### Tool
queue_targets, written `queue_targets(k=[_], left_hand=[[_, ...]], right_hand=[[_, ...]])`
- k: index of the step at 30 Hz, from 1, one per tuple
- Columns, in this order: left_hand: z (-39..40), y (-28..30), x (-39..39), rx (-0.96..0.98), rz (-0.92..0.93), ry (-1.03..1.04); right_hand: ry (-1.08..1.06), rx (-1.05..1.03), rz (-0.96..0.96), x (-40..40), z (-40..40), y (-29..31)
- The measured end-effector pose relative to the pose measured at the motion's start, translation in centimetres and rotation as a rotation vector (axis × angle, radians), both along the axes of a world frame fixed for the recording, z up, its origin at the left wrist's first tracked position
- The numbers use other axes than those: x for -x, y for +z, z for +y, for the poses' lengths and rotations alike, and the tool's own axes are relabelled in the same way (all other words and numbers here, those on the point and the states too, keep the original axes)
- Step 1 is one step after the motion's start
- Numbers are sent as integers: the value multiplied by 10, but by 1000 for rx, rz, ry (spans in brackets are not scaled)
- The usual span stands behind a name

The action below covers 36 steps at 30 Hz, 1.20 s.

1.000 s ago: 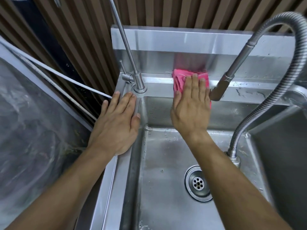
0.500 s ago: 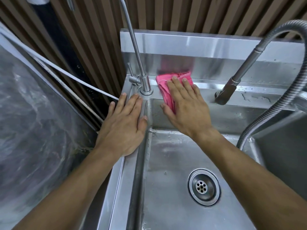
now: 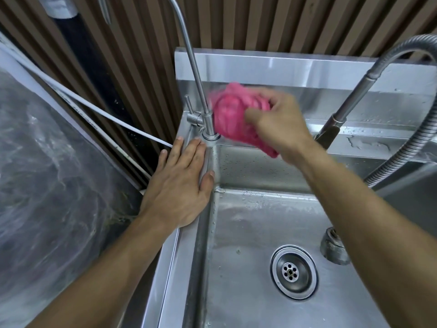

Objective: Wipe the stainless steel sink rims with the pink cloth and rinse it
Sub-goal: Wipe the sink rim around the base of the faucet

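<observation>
Fingers of the right hand (image 3: 279, 124) are curled round the pink cloth (image 3: 233, 114), which is bunched into a loose wad and blurred with motion. The wad is held just off the back rim (image 3: 369, 136) of the stainless steel sink (image 3: 248, 268), hard beside the base of the slim tap (image 3: 205, 110) at the back left corner; whether the cloth touches the tap's stem cannot be told through the blur. A tail of cloth hangs down below the heel of the hand, over the basin's back wall.

The left hand (image 3: 179, 188) lies flat, palm down, on the sink's left rim (image 3: 172, 268), fingers straight and close together, pointing toward the tap. Its fingertips reach almost to the tap's base, and its thumb lies along the inner edge of the rim above the basin. It holds nothing.

Water drops bead the basin's back wall and floor. The round drain (image 3: 293, 272) sits toward the near right of the basin, and a coiled metal hose (image 3: 402, 150) rises from a fitting beside it, arching up and over to a spray head (image 3: 331, 131) that hangs above the back rim, to the right of the cloth. A white cord (image 3: 94, 110) runs along the slatted wall (image 3: 260, 20) to the left, above clear plastic sheeting (image 3: 47, 185).
</observation>
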<state>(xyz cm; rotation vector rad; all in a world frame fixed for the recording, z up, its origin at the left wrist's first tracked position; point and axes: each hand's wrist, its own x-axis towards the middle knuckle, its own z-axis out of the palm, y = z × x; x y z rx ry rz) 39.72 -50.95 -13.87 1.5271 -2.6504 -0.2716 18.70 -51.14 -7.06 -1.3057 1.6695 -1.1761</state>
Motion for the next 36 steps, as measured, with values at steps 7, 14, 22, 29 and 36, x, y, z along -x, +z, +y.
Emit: queue_targets(k=[7,14,22,29,36], left_hand=[[-1,-1,-1,-10,13,1],[-2,0,1,-9,2,6],[-2,-3,0,-18,-3,10],[-3,-4,-3,-12,18,-4],[-3,-4,-3,-1,21,-7]], right_hand=[[-355,305,1056,7,-1,-23],[77,379,1498,41,-5,-91],[353,537,1645,20,-58,-58],[549,512,1840,42,-60,-40],[614,485,1897,59,-54,-31]])
